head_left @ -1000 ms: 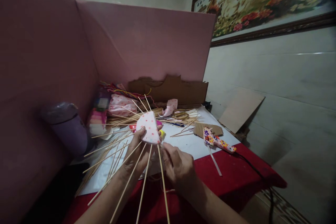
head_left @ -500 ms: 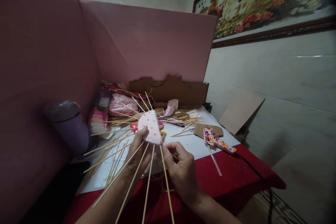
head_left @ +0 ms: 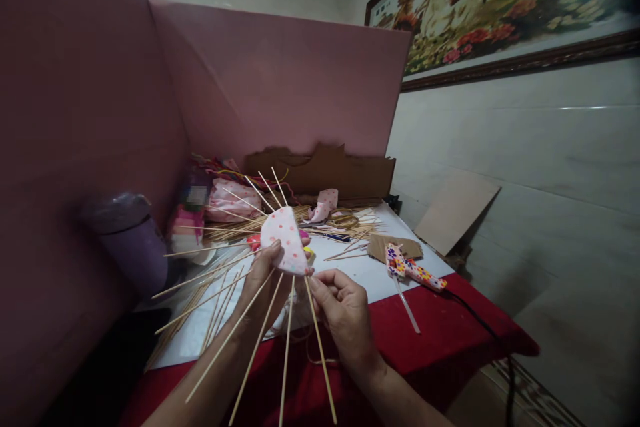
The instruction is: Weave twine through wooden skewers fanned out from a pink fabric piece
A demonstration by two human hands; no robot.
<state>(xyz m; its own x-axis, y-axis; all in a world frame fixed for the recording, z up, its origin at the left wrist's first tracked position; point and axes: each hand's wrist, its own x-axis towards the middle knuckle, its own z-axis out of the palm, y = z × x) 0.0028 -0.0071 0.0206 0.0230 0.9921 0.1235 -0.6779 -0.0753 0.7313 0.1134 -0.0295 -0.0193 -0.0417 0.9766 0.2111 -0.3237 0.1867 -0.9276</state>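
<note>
My left hand (head_left: 263, 280) grips a half-round piece covered in white fabric with pink dots (head_left: 284, 240), thumb on its front face. Thin wooden sticks (head_left: 255, 353) fan out from its curved edge, to the left, upward and down toward me. My right hand (head_left: 345, 310) is closed in a pinch at the lower right corner of the piece, beside the lowest stick. A thin pale cord (head_left: 320, 361) loops below this hand and seems to run into its fingers; the pinched end itself is too small to see clearly.
A flowered glue gun (head_left: 415, 270) lies on cardboard at the right, its cable trailing off the red cloth (head_left: 415, 333). Loose sticks (head_left: 220, 310) lie on the white table top at left. A purple tumbler (head_left: 133, 240), dotted fabric (head_left: 233, 200) and torn cardboard (head_left: 320, 170) stand behind.
The fabric-covered piece has tilted slightly, and its stick tips have shifted. My right hand has moved slightly left and stays pinched at the corner.
</note>
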